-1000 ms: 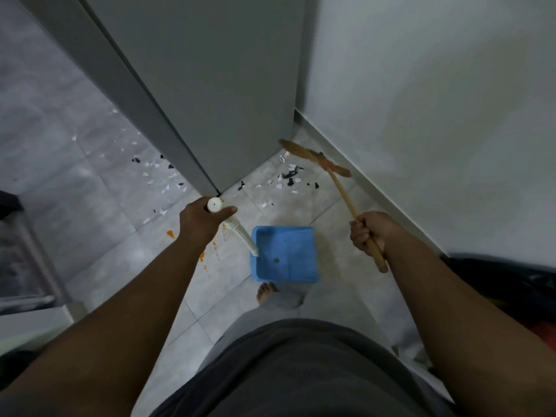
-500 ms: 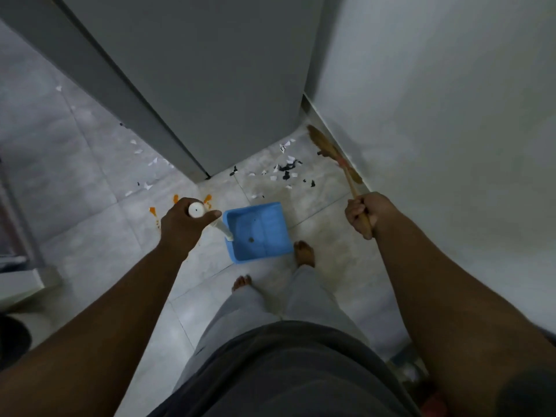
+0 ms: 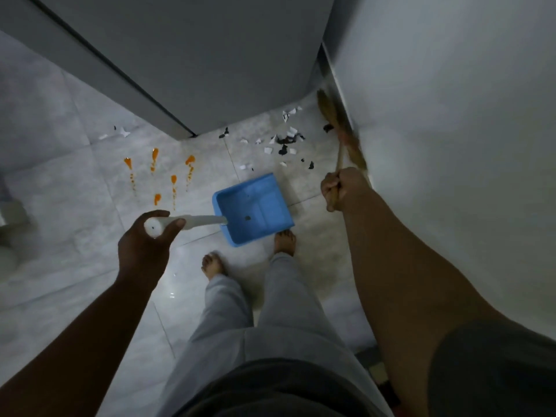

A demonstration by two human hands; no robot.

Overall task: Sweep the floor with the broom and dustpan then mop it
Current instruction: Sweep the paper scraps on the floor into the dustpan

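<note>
My left hand (image 3: 147,239) grips the top of the white handle (image 3: 192,221) of a blue dustpan (image 3: 255,207), which rests on the grey tiled floor (image 3: 75,236) just ahead of my bare feet. A dark speck lies inside the pan. My right hand (image 3: 338,188) holds the wooden handle of a straw broom (image 3: 329,111); its blurred bristles lie along the right wall's skirting. Black and white scraps (image 3: 284,142) are scattered on the floor between the broom and the dustpan.
Orange splashes (image 3: 156,173) mark the tiles left of the dustpan. A grey door or panel (image 3: 186,55) stands ahead, with a few scraps (image 3: 120,132) on its left side. A white wall (image 3: 451,130) closes the right side. My feet (image 3: 284,242) stand behind the pan.
The dustpan has turned, its mouth now facing the scraps. The broom head has swung back against the right wall. The view has shifted, showing the orange splashes fully.
</note>
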